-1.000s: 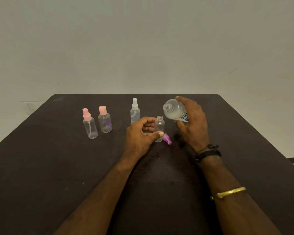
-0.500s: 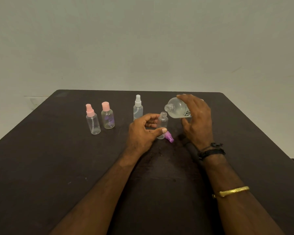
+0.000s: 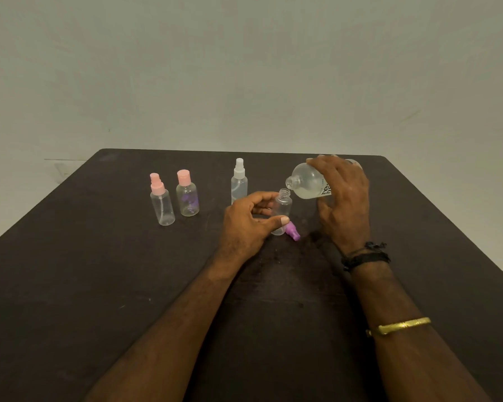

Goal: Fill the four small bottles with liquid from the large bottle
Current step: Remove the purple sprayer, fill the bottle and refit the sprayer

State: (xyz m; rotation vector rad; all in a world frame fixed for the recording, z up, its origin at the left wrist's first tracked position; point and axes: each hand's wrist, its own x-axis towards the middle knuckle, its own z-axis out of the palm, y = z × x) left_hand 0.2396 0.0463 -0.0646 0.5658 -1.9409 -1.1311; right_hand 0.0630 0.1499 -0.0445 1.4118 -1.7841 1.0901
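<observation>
A small clear bottle [image 3: 283, 207] stands uncapped on the dark table [image 3: 99, 271], with my left hand [image 3: 249, 224] gripping it between thumb and fingers. My right hand [image 3: 344, 198] holds the large clear bottle [image 3: 308, 182] tilted on its side, its open mouth just above and right of the small bottle's neck. A purple cap [image 3: 292, 231] lies on the table beside the small bottle's base. Three capped small bottles stand to the left: a white spray bottle [image 3: 239, 181], a pink-capped round bottle [image 3: 187, 194] and a pink spray bottle [image 3: 161, 201].
The table's far edge [image 3: 244, 151] runs just behind the bottles, with a plain wall beyond. Its right edge slants down past my right wrist, which wears a black band and a gold bangle.
My right hand has tipped the large bottle further over and brought its mouth closer to the small bottle's neck. My left hand keeps its hold on the small bottle.
</observation>
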